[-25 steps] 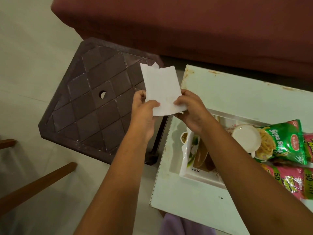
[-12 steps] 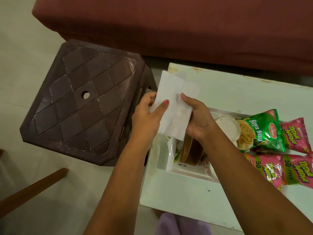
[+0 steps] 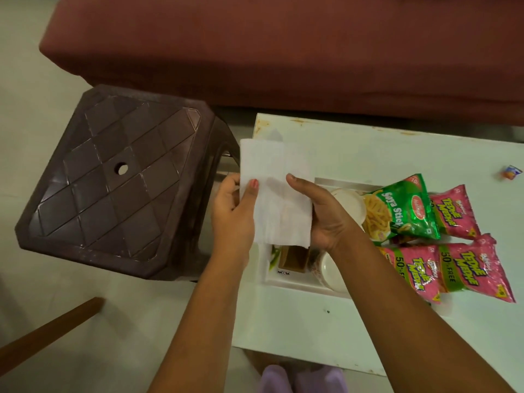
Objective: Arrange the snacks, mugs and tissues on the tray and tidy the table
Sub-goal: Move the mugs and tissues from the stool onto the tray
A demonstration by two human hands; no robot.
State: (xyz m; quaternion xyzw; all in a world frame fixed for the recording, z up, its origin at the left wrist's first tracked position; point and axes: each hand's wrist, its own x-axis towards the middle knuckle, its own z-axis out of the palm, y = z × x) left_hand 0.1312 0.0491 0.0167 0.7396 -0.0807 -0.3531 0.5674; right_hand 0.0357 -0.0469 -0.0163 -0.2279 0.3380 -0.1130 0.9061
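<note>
On the head camera I judge the job past halfway. The white mugs (image 3: 350, 205) sit in the tray (image 3: 295, 282) and the green snack packet (image 3: 402, 211) lies by them, but the tray's right end is hidden, so I cannot tell whether the pink packets (image 3: 476, 268) lie on it or on the bench (image 3: 368, 148), and a small wrapper (image 3: 510, 173) far right is left to clear. The tissue (image 3: 276, 194) hangs above the tray's left end with my left hand (image 3: 232, 214) pinching its left edge and my right hand (image 3: 326, 217) its right, fingers (image 3: 295, 180) clamped on the paper.
</note>
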